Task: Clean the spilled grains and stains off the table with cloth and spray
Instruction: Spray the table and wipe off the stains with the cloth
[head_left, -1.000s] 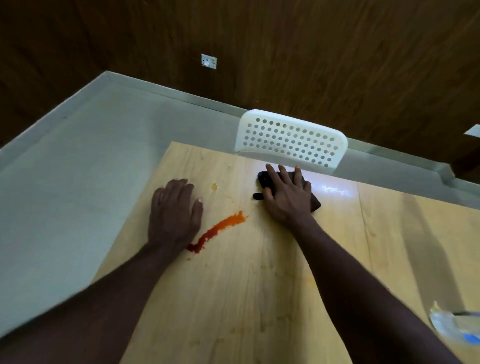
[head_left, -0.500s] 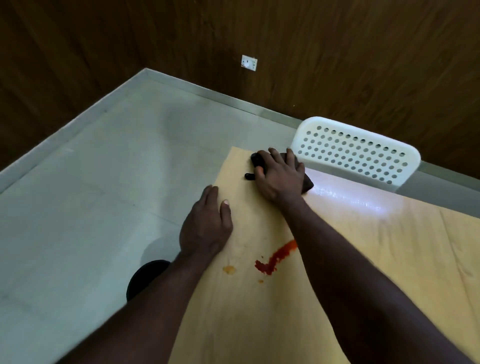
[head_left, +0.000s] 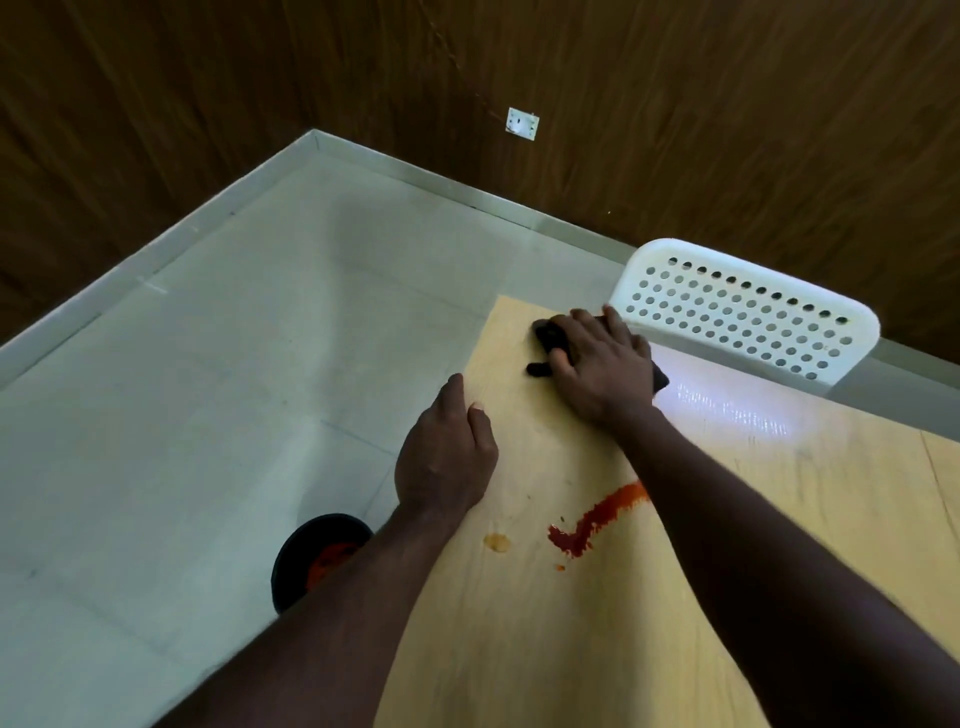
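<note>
A dark cloth (head_left: 548, 340) lies near the far left corner of the light wooden table (head_left: 779, 493). My right hand (head_left: 602, 371) presses flat on the cloth and covers most of it. My left hand (head_left: 447, 457) rests at the table's left edge, fingers bent over the side. A red streak of sauce (head_left: 597, 519) runs across the wood nearer to me, partly hidden by my right forearm. A small yellowish stain (head_left: 497, 542) sits left of it. No spray bottle is in view.
A white perforated chair back (head_left: 743, 312) stands against the table's far edge. A black round object with orange inside (head_left: 317, 556) sits on the pale floor left of the table. Dark wood walls enclose the corner.
My view has swung left, so the table sits further right. My right hand slid the cloth toward the far left corner. My left hand moved from the tabletop to the left edge.
</note>
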